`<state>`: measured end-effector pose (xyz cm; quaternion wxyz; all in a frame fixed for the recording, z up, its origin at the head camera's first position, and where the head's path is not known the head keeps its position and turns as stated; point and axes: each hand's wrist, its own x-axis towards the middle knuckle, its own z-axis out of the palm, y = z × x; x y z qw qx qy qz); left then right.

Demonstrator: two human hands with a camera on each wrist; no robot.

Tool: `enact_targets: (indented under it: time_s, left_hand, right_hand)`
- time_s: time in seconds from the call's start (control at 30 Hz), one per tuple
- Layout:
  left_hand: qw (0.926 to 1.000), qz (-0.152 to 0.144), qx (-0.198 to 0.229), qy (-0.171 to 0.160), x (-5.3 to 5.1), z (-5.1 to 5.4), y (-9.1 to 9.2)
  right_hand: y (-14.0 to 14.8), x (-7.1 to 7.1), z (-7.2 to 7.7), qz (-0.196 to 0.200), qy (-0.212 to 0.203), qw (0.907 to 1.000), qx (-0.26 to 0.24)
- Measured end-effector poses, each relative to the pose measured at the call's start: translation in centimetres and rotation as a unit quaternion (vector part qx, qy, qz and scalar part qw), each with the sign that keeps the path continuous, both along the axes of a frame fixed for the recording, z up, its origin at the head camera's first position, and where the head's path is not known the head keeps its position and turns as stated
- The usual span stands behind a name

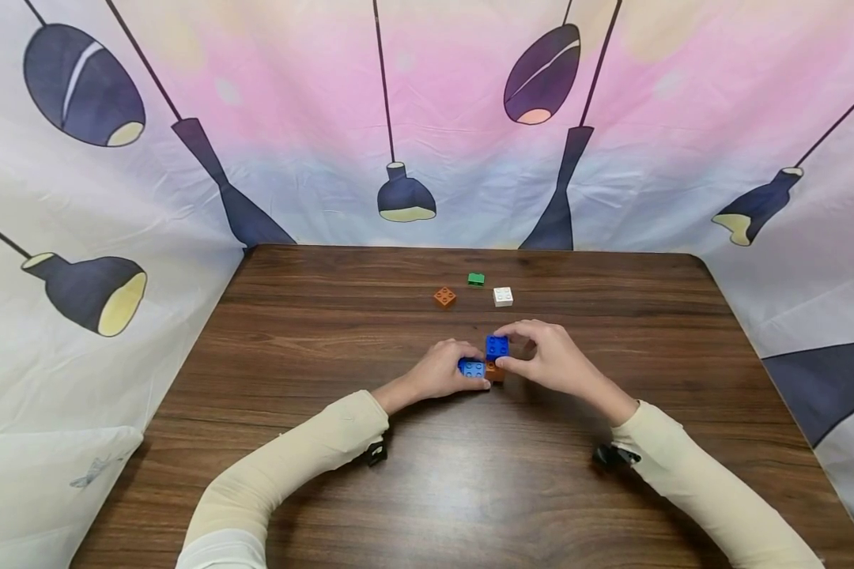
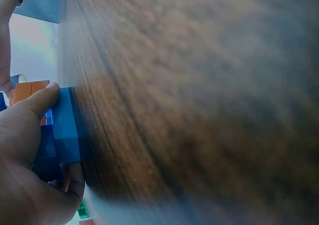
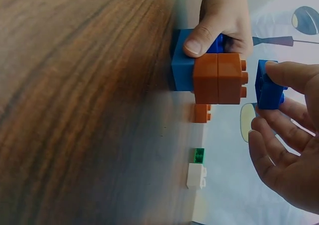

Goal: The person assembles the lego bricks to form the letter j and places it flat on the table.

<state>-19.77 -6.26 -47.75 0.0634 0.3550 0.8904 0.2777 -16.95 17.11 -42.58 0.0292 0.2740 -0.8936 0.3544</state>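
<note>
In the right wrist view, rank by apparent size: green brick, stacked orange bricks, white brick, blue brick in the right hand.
1. Stacked orange bricks
2. Blue brick in the right hand
3. White brick
4. Green brick

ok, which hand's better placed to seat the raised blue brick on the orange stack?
Right, probably: the right hand pinches the raised blue brick just above the orange stack. The left hand is occupied, gripping the light blue brick beneath.

a dark blue brick (image 1: 497,347), studs up, is pinched in the right grip (image 1: 551,359) just above two stacked orange bricks (image 3: 229,79). these sit near another blue brick (image 2: 46,158) on a lighter blue base (image 1: 475,370), held in the left grip (image 1: 444,370).
</note>
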Motion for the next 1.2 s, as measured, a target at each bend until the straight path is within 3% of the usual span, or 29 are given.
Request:
enact_targets:
  time_s: [0.43, 1.2]
  left_hand:
    - [1.0000, -0.002, -0.001, -0.003, 0.0, 0.0, 0.0]
    - [1.0000, 0.004, -0.005, -0.004, 0.0, 0.1, 0.0]
  right_hand:
    - [0.2, 0.3, -1.1, -0.003, -0.024, 0.9997, 0.005]
    - [0.0, 0.5, -1.5, -0.010, -0.008, 0.9999, 0.000]
